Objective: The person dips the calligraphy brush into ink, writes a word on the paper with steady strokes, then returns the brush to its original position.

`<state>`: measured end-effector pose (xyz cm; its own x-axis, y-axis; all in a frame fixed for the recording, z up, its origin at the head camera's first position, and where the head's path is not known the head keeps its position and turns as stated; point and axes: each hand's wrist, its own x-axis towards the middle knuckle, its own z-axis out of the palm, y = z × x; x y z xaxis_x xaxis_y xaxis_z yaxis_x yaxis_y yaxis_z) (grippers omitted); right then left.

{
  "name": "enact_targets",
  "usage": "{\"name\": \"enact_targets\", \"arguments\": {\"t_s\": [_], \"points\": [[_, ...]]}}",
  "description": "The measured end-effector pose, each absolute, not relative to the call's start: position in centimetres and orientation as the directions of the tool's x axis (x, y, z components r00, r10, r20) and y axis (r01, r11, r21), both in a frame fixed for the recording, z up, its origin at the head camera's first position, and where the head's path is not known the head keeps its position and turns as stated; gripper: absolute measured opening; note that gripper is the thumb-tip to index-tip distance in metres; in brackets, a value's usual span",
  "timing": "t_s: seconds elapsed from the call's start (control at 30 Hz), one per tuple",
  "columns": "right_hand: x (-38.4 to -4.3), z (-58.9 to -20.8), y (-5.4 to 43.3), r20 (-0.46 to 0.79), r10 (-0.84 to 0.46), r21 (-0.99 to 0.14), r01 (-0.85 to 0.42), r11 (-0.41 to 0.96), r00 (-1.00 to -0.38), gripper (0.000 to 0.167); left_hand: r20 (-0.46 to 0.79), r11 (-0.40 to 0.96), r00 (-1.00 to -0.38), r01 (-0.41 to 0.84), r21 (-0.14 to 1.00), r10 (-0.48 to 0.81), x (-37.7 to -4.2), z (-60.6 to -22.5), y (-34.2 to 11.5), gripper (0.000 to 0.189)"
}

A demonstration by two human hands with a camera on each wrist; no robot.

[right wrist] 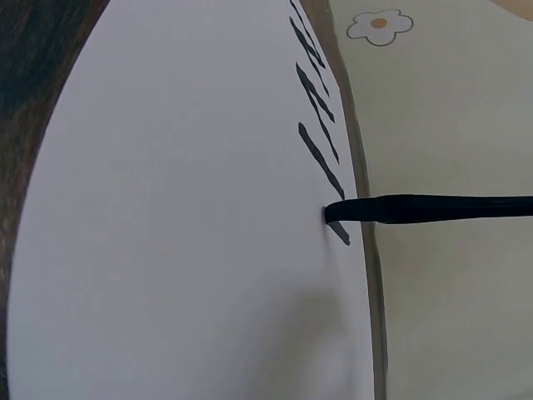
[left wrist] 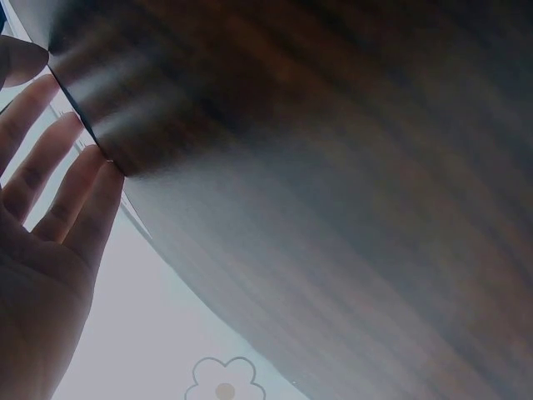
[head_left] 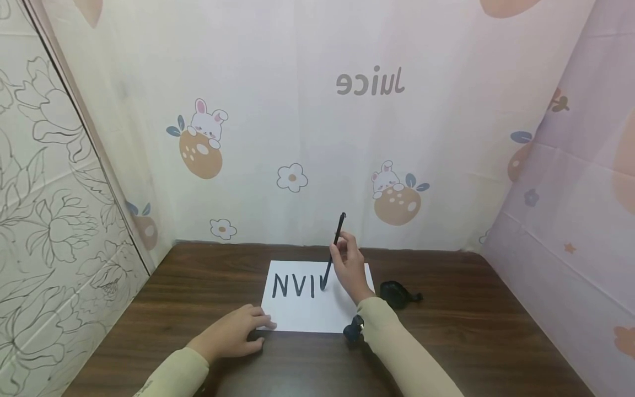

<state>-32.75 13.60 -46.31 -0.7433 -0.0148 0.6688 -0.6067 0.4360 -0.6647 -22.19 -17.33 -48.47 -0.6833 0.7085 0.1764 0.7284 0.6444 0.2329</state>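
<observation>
My right hand (head_left: 348,264) pinches a slim black writing brush (head_left: 339,231) and holds it steeply over a white sheet of paper (head_left: 312,317). The dark tip of the brush (right wrist: 337,210) touches the paper on a short black stroke. To its left run bold black letters (head_left: 294,285) reading N, V, I; in the right wrist view they appear as slanted strokes (right wrist: 321,158). My left hand (head_left: 237,332) rests at the lower left corner of the sheet, fingers extended and fingertips on its edge. The left wrist view shows those fingers (left wrist: 92,200) nearly straight.
The paper lies on a dark wood-grain table (head_left: 198,298). Right of the sheet sits a black rounded dish (head_left: 395,294) with a narrow end. A pale printed curtain (head_left: 317,138) hangs behind the table, with more patterned cloth on both sides. A small dark device (head_left: 353,330) is at my right wrist.
</observation>
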Motion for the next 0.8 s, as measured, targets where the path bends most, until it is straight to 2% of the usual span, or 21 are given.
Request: {"name": "enact_targets", "arguments": {"t_s": [0.8], "points": [[-32.38,-46.55,13.67,0.693,-0.003,-0.643,-0.620,0.449,-0.721,0.034,0.189,0.631,-0.669,0.742,0.226,0.719,-22.33,-48.62,-17.43,0.029]]}}
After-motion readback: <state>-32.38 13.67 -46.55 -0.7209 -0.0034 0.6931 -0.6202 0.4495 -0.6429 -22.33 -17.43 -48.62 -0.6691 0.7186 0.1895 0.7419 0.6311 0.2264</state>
